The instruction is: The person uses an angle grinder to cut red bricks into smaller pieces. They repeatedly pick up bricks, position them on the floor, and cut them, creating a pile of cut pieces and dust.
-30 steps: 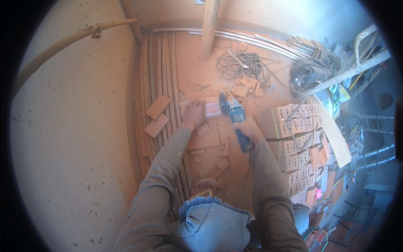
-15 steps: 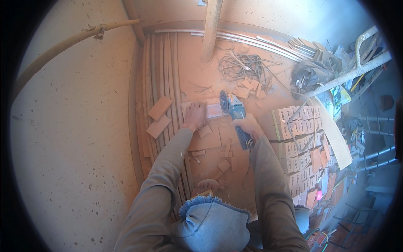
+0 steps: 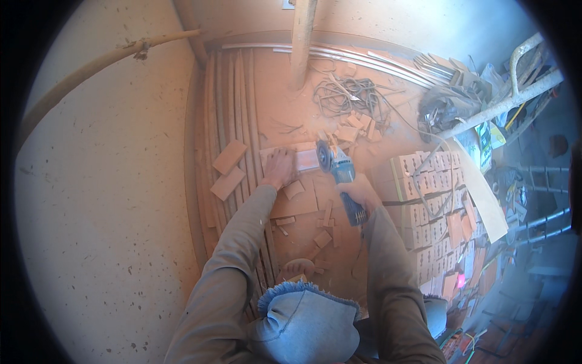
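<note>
Gripping a blue angle grinder point(image 3: 339, 176) at centre frame, the right hand point(image 3: 359, 192) is cutting a pale tile point(image 3: 303, 159); the left hand point(image 3: 280, 167) is pressing it flat.

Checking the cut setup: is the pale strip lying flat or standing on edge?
Flat: the pale strip lies broad face up under the left hand.
</note>
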Motion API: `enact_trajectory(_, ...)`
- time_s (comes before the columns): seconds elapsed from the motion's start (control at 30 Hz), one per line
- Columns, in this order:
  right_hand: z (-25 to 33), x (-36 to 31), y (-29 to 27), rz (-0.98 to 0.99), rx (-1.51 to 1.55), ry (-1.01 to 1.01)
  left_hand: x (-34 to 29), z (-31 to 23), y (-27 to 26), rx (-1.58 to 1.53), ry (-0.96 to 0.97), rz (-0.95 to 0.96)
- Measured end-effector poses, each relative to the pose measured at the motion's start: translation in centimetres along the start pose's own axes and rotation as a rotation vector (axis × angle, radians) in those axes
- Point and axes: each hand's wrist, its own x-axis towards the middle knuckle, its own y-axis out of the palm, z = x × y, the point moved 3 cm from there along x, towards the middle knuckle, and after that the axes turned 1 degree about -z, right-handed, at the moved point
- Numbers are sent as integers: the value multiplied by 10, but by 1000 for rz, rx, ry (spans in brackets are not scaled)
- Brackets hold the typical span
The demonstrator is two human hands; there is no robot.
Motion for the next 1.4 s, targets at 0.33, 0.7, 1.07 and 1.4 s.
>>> enact_trajectory(0.33, -15, -13, 1, 18, 28, 29, 0, -5, -2, 9, -36, 14)
enact_trajectory(0.7, 17, 9, -2, -5, -10, 21, 1, -3, 3, 26, -22, 2)
enact_trajectory(1.07, 31, 13, -2, 6, -1, -6, 1, -2, 3, 21, -9, -17)
enact_trajectory(1.4, 25, 19, -2, 2, -51, -26, 0, -6, -1, 20, -11, 10)
